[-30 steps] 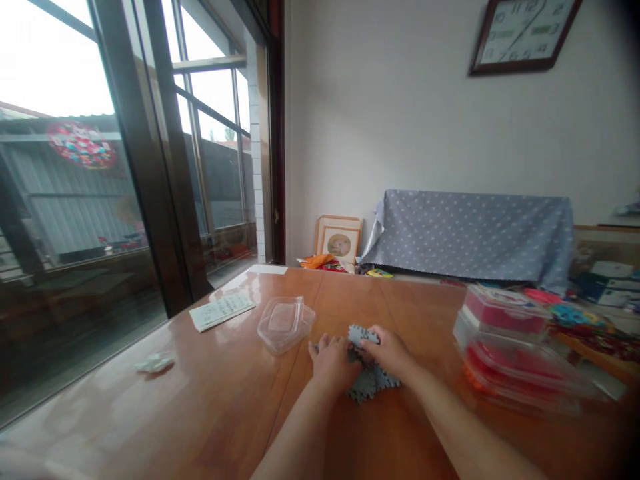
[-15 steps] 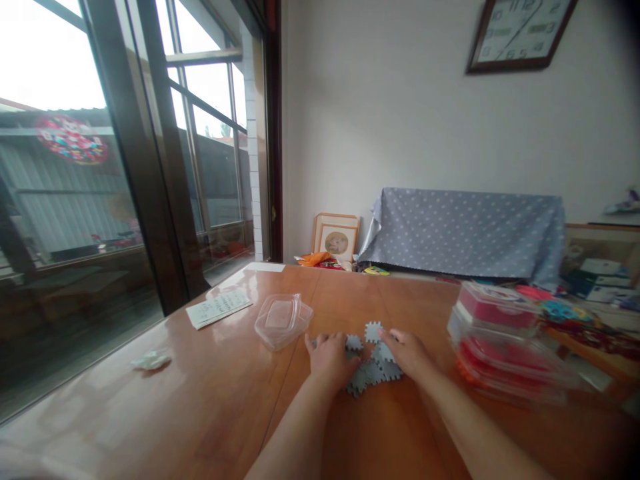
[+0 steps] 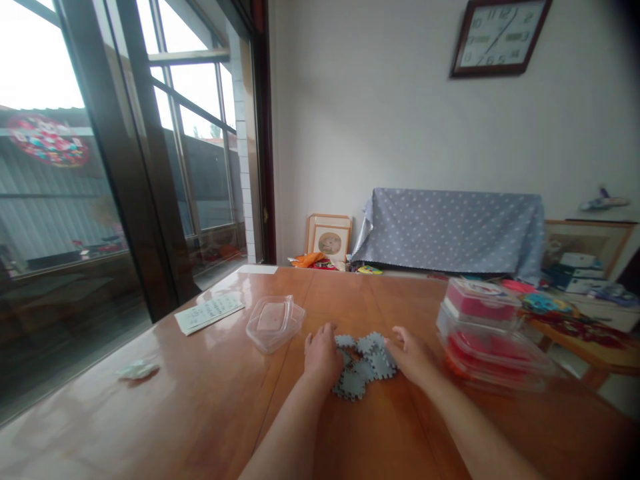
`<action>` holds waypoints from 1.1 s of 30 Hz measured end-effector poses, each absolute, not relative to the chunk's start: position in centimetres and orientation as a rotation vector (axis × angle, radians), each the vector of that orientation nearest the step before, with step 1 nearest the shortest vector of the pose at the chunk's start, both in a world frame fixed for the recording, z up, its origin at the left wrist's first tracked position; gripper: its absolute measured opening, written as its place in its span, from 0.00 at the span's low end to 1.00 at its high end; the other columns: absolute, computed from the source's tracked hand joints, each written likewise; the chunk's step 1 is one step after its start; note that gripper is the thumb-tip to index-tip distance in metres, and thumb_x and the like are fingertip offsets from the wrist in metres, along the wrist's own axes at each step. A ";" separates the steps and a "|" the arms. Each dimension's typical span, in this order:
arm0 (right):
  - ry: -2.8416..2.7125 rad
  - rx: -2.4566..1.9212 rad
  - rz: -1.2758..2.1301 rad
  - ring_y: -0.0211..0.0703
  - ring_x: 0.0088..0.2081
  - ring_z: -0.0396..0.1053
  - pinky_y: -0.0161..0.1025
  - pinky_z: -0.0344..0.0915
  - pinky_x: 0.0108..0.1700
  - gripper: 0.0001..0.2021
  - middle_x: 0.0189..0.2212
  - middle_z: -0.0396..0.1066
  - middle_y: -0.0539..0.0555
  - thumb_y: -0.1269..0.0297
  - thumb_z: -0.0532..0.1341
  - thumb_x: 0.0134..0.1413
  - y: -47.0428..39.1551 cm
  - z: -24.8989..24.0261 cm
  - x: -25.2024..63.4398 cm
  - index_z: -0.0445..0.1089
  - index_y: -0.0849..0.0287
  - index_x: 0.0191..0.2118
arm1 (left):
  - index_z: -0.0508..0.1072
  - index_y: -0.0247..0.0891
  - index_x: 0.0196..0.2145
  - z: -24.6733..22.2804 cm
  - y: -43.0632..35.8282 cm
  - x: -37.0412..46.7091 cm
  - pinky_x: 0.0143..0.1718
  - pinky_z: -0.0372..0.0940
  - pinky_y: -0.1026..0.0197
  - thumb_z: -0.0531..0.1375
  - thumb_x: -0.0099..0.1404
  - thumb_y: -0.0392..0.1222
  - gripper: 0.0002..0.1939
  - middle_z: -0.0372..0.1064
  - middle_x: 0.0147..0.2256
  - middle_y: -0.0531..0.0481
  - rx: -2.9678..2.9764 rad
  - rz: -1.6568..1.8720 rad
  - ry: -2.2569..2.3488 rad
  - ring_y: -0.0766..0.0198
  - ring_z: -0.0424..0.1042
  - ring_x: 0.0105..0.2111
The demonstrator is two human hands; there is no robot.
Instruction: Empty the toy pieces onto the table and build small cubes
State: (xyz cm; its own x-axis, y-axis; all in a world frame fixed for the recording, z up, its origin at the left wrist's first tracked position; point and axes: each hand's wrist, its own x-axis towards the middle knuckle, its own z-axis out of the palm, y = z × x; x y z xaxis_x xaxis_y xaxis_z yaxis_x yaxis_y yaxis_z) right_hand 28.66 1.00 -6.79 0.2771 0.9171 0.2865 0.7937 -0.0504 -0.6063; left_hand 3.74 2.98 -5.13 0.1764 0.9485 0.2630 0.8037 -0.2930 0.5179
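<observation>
Grey toothed pieces (image 3: 369, 369): joined in a rough ring, lying on brown table (image 3: 220, 413), between both hands. Left hand (image 3: 321, 355): loosely curled at left edge of ring, right up against it; can't tell if gripping, fingertips partly hidden. Right hand (image 3: 413, 359): thumb and fingers apart, nothing clasped, thumb at right edge of ring. Farther out: clear plastic container (image 3: 273, 324) beyond left hand, paper slips (image 3: 210, 314) left of that, red-filled box (image 3: 493, 353) to the right.
</observation>
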 end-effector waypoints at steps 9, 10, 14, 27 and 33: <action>-1.903 -1.724 0.341 0.57 0.58 0.67 0.50 0.60 0.59 0.38 0.59 0.70 0.59 0.57 0.66 0.50 0.2 -7.9 25.9 0.57 0.51 0.67 | 0.73 0.51 0.51 -4.4 1.4 4.1 0.65 0.37 0.31 0.62 0.58 0.51 0.22 0.69 0.53 0.45 2.378 0.637 1.528 0.44 0.65 0.56; -1.911 -1.670 0.349 0.55 0.57 0.67 0.48 0.61 0.58 0.37 0.57 0.70 0.59 0.60 0.65 0.49 0.3 -8.1 25.7 0.59 0.52 0.67 | 0.73 0.51 0.51 -4.4 1.3 4.1 0.65 0.36 0.29 0.63 0.57 0.52 0.23 0.69 0.54 0.45 2.394 0.606 1.522 0.43 0.64 0.57; -1.873 -1.530 0.314 0.52 0.55 0.68 0.45 0.62 0.57 0.31 0.53 0.72 0.57 0.68 0.63 0.44 0.7 -8.4 25.5 0.68 0.53 0.59 | 0.74 0.49 0.49 -4.3 1.4 4.1 0.64 0.36 0.28 0.61 0.60 0.52 0.19 0.69 0.53 0.46 2.395 0.554 1.567 0.45 0.64 0.57; -1.336 -1.470 0.362 0.48 0.35 0.73 0.40 0.66 0.38 0.12 0.31 0.77 0.52 0.54 0.62 0.48 1.7 -8.6 27.3 0.74 0.55 0.35 | 0.74 0.43 0.47 -4.9 2.3 3.9 0.63 0.45 0.33 0.55 0.65 0.44 0.14 0.71 0.49 0.43 2.327 0.604 1.795 0.46 0.66 0.54; -1.185 -1.445 0.412 0.51 0.41 0.75 0.45 0.68 0.45 0.20 0.38 0.79 0.57 0.48 0.60 0.52 2.0 -8.8 27.8 0.75 0.57 0.42 | 0.73 0.44 0.51 -4.4 2.2 4.1 0.63 0.47 0.40 0.53 0.68 0.42 0.16 0.72 0.51 0.45 2.373 0.764 1.659 0.49 0.66 0.54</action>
State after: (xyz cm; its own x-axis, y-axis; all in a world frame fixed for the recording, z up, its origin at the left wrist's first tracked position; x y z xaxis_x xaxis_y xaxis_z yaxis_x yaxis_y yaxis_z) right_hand 27.78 2.04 -8.78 0.4260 0.8276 0.3655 0.4217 0.1758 -0.8895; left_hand 4.08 2.17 -4.40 0.2598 0.9108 0.3208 0.8360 -0.3784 0.3973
